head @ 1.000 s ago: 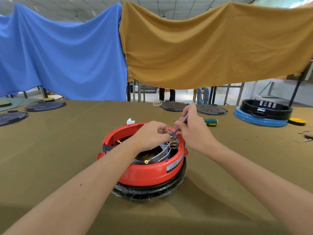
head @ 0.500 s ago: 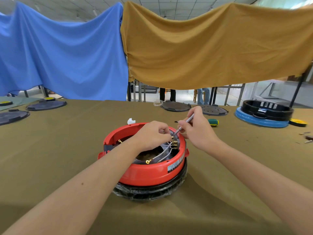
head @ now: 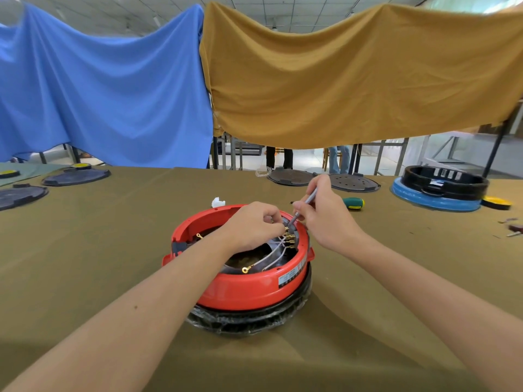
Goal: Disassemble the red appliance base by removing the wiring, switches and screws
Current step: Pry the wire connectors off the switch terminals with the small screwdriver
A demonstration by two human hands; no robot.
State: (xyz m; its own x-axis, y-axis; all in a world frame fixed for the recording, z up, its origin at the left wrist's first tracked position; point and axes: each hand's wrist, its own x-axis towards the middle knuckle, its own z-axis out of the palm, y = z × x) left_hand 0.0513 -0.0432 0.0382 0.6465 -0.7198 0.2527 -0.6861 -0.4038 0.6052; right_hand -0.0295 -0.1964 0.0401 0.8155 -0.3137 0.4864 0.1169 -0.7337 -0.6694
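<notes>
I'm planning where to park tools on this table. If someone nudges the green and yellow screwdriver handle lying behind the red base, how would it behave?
The green and yellow screwdriver handle looks rounded and lies on its side, so it would probably roll. The olive cloth table cover may slow it. It looks small, so likely light.

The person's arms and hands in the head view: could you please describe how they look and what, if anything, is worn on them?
Both forearms are bare as far as the frame shows, with no sleeves in sight. The left hand and right hand wear no gloves, and no watch, bracelet or ring is visible. A few small dark marks dot the left forearm. The upper arms are out of frame.
</notes>
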